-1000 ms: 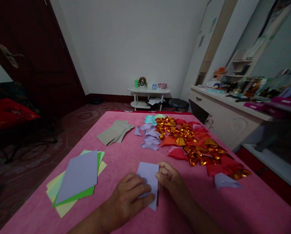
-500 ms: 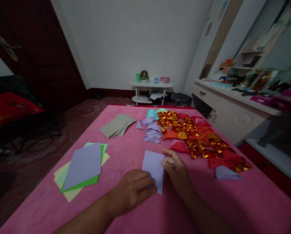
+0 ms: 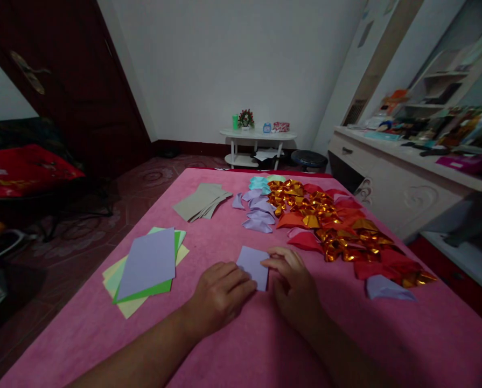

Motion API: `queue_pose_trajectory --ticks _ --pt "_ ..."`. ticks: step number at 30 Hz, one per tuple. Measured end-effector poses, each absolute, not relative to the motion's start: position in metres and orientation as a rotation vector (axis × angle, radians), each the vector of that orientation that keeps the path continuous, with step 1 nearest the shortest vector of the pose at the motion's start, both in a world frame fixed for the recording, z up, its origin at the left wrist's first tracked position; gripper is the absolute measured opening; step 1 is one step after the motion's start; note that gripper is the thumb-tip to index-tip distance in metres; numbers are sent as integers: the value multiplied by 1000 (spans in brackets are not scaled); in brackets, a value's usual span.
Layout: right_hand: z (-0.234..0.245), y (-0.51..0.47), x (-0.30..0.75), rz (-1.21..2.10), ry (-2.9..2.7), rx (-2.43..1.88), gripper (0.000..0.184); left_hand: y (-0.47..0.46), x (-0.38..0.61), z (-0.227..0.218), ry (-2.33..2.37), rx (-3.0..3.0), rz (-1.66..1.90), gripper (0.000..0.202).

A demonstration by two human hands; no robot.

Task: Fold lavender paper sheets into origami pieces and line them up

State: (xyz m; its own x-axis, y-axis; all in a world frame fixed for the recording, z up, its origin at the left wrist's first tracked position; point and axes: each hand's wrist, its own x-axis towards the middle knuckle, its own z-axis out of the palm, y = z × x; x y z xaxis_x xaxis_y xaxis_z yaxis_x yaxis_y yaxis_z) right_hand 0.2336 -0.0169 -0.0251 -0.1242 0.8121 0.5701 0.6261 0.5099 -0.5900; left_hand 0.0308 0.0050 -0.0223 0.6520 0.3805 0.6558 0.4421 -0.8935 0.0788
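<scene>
A pink-covered bench [image 3: 228, 350] carries rows of apparently finished folded shapes [image 3: 311, 221], from twelve to three o'clock of the paper being worked. Coloured sheets [image 3: 149, 264] at nine and grey sheets [image 3: 200, 203] at eleven lie flat, seemingly left to fold. The left hand [image 3: 222, 291] lies palm-down, the right hand [image 3: 297, 288] bent, over a lavender sheet [image 3: 252, 257] between them, probably mid-fold; any grip cannot be told. Beyond stand a dresser [image 3: 386, 161] at two, a side table [image 3: 259, 133] at twelve; nearby shapes could crowd the right hand.
</scene>
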Motion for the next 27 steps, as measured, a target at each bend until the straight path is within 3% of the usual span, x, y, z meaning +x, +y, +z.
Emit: queue_pose_trajectory --ticks 4,9,15,19,23,27 --pt "-30 -18 230 340 -1959 -1081 35 1 34 -22 -651 -2786 -1034 13" --pt "-30 -16 237 599 -1731 -1150 31 3 33 -24 -684 -2858 -1127 17" --pt "-18 -16 241 849 -1408 -1094 7 14 31 -21 -1008 -2836 -1420 25" --pt "-18 -18 236 1075 -1217 -1254 18 15 33 -17 -1103 -2968 -1636 17" --pt "-20 -19 235 1160 -1182 -1326 30 12 33 -21 -1625 -3118 -1830 32" --pt "-18 -17 239 1216 -1131 -1285 30 11 31 -24 -1928 -3534 -1723 39"
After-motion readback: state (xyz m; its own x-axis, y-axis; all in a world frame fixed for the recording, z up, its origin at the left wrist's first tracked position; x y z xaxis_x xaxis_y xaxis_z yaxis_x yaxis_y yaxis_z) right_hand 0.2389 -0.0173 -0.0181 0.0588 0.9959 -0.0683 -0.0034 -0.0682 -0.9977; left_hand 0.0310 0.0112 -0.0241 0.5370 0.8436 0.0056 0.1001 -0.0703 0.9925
